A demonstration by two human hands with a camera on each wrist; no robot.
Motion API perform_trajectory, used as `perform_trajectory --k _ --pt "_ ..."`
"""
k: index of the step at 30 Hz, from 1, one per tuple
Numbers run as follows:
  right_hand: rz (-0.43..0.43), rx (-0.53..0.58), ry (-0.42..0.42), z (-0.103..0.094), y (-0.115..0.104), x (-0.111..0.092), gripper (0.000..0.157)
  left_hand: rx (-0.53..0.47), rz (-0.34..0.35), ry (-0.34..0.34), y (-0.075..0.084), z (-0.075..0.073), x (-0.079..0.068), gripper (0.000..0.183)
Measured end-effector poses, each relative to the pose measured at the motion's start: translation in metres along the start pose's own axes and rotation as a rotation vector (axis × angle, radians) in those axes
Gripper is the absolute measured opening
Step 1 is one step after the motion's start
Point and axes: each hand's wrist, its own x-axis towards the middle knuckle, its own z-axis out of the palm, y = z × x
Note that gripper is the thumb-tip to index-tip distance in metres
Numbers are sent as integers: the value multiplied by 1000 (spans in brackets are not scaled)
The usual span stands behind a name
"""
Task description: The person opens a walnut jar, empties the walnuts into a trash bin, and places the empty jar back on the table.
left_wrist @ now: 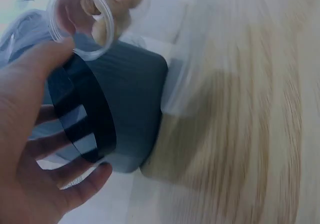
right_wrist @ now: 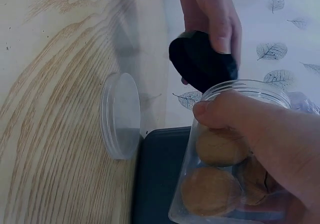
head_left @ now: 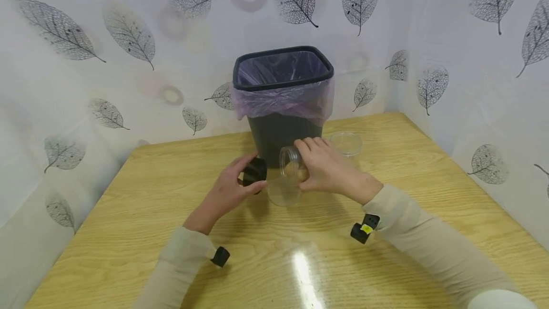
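Note:
My left hand (head_left: 229, 187) holds a black, round, cup-like piece (head_left: 255, 170) between thumb and fingers. In the right wrist view its open side faces the jar. My right hand (head_left: 323, 166) grips a clear plastic jar (right_wrist: 187, 184) around its side. The jar is tipped over, with its threaded mouth (left_wrist: 97, 46) toward the black piece. Several round brown walnuts (right_wrist: 211, 191) lie inside it, one with a dark crack. Below the jar, on the table, lies a clear round lid (head_left: 284, 193), also seen as a pale disc (right_wrist: 120, 116) in the right wrist view.
A dark bin (head_left: 279, 132) with a purple liner bag (head_left: 283, 101) stands right behind the hands. Beside it, behind my right hand, is another clear round container (head_left: 346, 143). The wooden table (head_left: 150, 194) meets leaf-patterned curtains (head_left: 86, 85) at the back and sides.

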Motion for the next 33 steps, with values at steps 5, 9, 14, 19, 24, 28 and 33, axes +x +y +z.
perform_trajectory --k 5,9,14,19,24,28,33 --pt "8 16 4 -2 4 -2 96 152 -44 -27 -6 -6 -4 81" --pt "15 8 1 -2 7 -4 96 217 -35 -45 -14 -5 -5 82" --pt "11 0 27 -3 11 -6 95 273 -59 -73 -22 -5 -6 83" --pt "12 -4 32 -6 14 -6 95 342 -94 -126 -26 -7 -6 84" --pt "7 -17 35 -10 17 -7 97 384 -101 -161 -31 -9 -5 83" --pt "4 -33 47 -12 20 -7 96 428 -100 -187 -35 -10 -5 79" --pt "7 -42 50 -15 23 -7 97 464 -102 -225 -39 -10 -5 73"
